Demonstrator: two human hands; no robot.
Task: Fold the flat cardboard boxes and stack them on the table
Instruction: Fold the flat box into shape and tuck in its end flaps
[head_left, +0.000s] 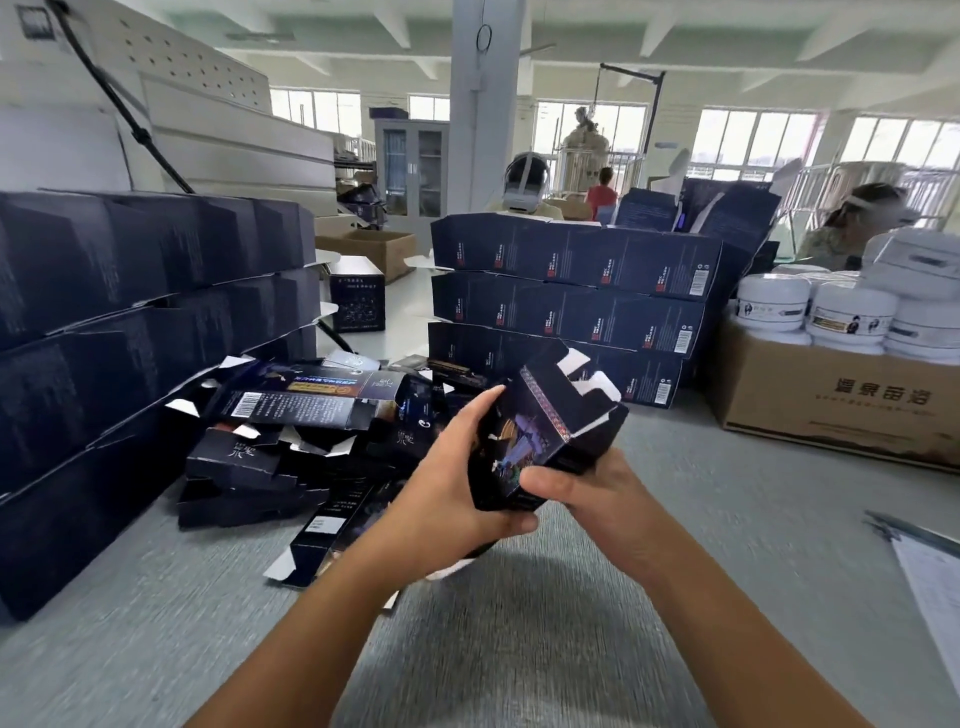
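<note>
I hold a dark navy cardboard box (545, 431) above the grey table (519, 623), opened into shape, its white-lined top flaps standing up. My left hand (457, 478) grips its left side, fingers along the edge and thumb under the bottom corner. My right hand (587, 488) grips the lower right corner, thumb pressed on the front face. A loose heap of flat dark boxes (311, 441) lies on the table to the left of my hands. Folded boxes stand in a stack at the left (130, 338) and in another stack behind my hands (571, 306).
A brown carton (831, 405) at the right carries several white jars (841, 306). A clipboard with paper (924, 566) lies at the right edge. Two people with headsets sit behind the far stack (524, 182). An open brown carton (369, 249) stands on the floor beyond.
</note>
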